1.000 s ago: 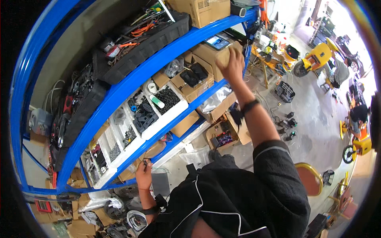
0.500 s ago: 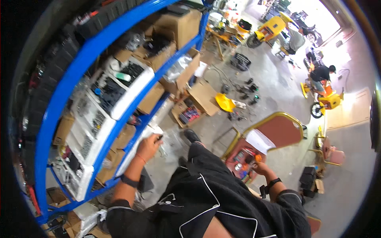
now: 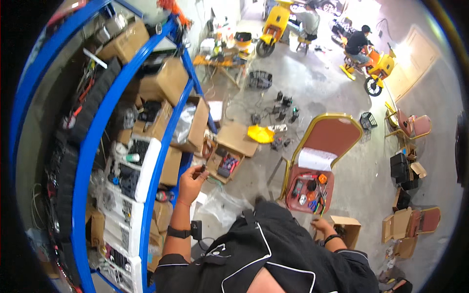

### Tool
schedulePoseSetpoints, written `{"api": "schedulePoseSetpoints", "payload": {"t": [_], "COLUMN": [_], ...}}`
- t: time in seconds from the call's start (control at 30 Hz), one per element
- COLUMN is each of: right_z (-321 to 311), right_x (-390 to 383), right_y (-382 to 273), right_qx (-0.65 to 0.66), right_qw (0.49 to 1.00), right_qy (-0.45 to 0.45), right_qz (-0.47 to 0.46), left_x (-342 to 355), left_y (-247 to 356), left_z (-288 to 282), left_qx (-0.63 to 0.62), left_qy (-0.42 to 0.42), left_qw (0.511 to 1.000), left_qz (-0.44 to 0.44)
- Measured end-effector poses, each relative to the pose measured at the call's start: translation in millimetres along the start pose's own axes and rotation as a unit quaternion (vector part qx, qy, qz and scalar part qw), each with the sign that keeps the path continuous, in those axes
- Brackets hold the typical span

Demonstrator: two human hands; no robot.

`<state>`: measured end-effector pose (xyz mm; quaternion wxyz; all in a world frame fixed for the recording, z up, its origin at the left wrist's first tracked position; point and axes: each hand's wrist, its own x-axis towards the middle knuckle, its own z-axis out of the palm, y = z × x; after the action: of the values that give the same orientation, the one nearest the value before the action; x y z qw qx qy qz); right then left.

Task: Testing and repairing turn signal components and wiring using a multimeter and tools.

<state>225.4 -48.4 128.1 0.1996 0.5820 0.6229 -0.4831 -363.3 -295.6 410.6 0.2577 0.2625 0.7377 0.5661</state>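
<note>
My left hand (image 3: 192, 179) is raised beside the blue shelving rack (image 3: 159, 163), its fingers closed on a small dark object (image 3: 202, 168), too small to identify. My right hand (image 3: 322, 225) is low at the right, fingers loosely curled with nothing visible in them, just below a red chair (image 3: 326, 132). On that chair's seat lie assorted hand tools (image 3: 312, 193) and an orange round item (image 3: 322, 178); a white sheet (image 3: 315, 157) rests against the backrest. An open cardboard box (image 3: 351, 222) stands beside my right hand.
White trays of small parts (image 3: 128, 205) and cardboard boxes (image 3: 166, 78) fill the rack. An open box (image 3: 225, 161), yellow panel (image 3: 260, 133) and black devices (image 3: 283, 110) lie on the floor. Two people (image 3: 310, 22) (image 3: 357, 44) sit at yellow scooters (image 3: 273, 22). More chairs (image 3: 429, 219) stand right.
My view has turned from facing the rack toward the room. My right hand has come down from the shelf to beside the chair; my left hand still grips the small dark object.
</note>
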Motion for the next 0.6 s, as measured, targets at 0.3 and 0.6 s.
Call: {"api": "schedulePoseSetpoints", "payload": {"t": [0.3, 0.6], "right_z": [-90, -144], "right_x": [-30, -171], "right_y": [-193, -437], "right_qx": [-0.054, 0.091], "right_qw": [0.954, 0.777], "right_qy": [0.179, -0.071], "right_qz": [-0.236, -0.618], "left_x": [29, 21], "left_y": [122, 165], "left_z": [44, 140], "left_qx": [-0.09, -0.053], "left_qy": [-0.035, -0.066], "left_qw": [0.993, 0.993], "left_qz": [0.065, 0.08]}}
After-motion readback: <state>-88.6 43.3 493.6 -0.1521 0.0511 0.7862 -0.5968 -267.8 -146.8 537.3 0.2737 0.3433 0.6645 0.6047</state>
